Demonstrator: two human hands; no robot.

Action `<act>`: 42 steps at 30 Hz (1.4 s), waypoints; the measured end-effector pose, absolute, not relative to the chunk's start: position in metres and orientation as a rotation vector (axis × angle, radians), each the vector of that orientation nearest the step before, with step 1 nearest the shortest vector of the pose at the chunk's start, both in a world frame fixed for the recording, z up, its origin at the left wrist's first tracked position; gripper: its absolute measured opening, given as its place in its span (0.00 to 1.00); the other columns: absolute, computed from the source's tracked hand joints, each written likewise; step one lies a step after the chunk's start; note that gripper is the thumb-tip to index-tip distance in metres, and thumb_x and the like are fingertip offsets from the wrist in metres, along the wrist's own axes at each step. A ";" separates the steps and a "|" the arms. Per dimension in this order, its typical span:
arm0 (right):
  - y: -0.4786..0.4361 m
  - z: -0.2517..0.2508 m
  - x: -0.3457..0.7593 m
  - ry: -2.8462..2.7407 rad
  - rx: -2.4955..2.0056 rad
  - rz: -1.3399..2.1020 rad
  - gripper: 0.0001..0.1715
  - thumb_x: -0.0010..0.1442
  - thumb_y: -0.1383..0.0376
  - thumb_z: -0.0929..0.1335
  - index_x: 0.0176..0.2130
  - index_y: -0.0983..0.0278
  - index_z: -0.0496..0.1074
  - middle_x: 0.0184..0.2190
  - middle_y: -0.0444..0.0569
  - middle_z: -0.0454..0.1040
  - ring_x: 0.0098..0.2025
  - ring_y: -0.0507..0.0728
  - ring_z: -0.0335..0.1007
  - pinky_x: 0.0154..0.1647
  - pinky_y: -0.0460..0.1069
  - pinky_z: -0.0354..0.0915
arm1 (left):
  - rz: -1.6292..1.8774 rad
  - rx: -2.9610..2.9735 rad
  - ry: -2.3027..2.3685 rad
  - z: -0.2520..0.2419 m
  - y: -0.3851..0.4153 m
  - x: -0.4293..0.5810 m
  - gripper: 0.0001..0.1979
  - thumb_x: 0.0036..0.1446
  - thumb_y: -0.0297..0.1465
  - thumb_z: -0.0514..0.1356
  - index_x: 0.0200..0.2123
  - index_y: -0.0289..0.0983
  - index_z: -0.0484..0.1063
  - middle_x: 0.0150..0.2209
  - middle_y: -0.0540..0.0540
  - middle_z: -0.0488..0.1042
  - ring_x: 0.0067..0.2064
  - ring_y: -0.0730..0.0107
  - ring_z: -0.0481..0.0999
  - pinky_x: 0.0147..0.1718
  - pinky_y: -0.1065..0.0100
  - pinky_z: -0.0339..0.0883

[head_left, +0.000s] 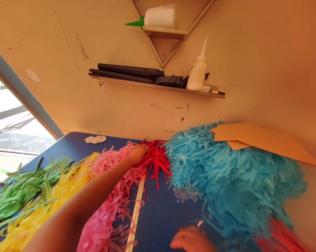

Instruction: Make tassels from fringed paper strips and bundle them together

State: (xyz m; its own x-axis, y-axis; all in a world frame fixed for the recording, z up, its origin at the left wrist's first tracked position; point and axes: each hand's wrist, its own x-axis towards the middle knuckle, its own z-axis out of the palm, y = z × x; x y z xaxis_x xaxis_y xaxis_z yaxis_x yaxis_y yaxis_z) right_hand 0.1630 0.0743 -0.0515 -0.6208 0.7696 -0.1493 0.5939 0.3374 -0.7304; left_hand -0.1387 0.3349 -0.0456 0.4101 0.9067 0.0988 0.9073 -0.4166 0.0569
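Head camera looks down on a dark blue table (160, 217) that stands against a beige wall. The left hand (139, 153) is stretched far forward over the table and touches the bunch of red paper strips (158, 161) near the wall. Its fingertips are hidden among the strips, so I cannot tell if the hand grips them or only rests on them. The red paper strips lie between the pink strips (110, 199) on the left and the big heap of light blue strips (226, 175) on the right, touching both.

The right hand (191, 239) is low at the bottom edge and blurred. Its fingers look stretched out just above the table, with nothing in them, near the edge of the light blue heap.

Left of the pink strips lie yellow strips (55, 196), and then green strips (21, 189) at the table corner. A thin pale wooden stick (135, 213) lies partly under the pink strips. Orange card sheets (263, 140) rest on top of the light blue heap, against the wall. More red strips (284, 238) show at the lower right. A small white paper scrap (95, 139) lies near the wall.

On the wall shelf (137, 84) lie a long black tool (137, 73) and a white glue bottle (197, 73) standing upright. On a small higher shelf a bottle with green tip (158, 17) lies on its side.
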 end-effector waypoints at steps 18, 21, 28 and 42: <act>0.158 -0.014 0.064 -2.523 -0.958 0.977 0.10 0.62 0.63 0.69 0.43 0.59 0.79 0.40 0.45 0.81 0.43 0.57 0.76 0.45 0.47 0.62 | -0.140 -2.727 -1.327 -0.040 0.329 -0.142 0.19 0.64 0.25 0.49 0.55 0.40 0.69 0.36 0.42 0.77 0.41 0.58 0.75 0.49 0.58 0.61; 0.179 -0.023 0.060 -2.309 -1.129 1.022 0.09 0.61 0.65 0.68 0.39 0.60 0.80 0.37 0.45 0.81 0.40 0.56 0.76 0.39 0.46 0.64 | -0.167 -2.736 -1.308 -0.034 0.329 -0.142 0.15 0.65 0.27 0.49 0.49 0.38 0.72 0.37 0.41 0.77 0.43 0.58 0.75 0.51 0.59 0.60; 0.218 -0.051 0.051 -1.995 -1.343 1.000 0.10 0.60 0.66 0.66 0.37 0.63 0.79 0.30 0.46 0.79 0.32 0.55 0.74 0.33 0.47 0.65 | -0.225 -2.697 -1.475 -0.022 0.329 -0.160 0.14 0.61 0.24 0.51 0.48 0.35 0.71 0.38 0.39 0.77 0.43 0.57 0.76 0.44 0.62 0.66; 0.253 -0.047 0.012 -1.904 -1.266 1.140 0.43 0.54 0.72 0.65 0.67 0.63 0.56 0.63 0.58 0.64 0.50 0.62 0.73 0.53 0.59 0.68 | -0.540 -2.533 -1.678 0.015 0.303 -0.159 0.22 0.60 0.26 0.53 0.58 0.41 0.65 0.46 0.44 0.78 0.50 0.62 0.76 0.54 0.60 0.65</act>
State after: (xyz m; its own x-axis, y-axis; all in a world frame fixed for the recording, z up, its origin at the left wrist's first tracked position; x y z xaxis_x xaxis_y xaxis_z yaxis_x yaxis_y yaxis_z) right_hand 0.0120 0.2530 -0.0473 -0.3830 0.9237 0.0075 0.4296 0.1853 -0.8838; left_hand -0.1593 0.3034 0.0153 0.3479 0.8822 0.3172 0.9016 -0.4076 0.1449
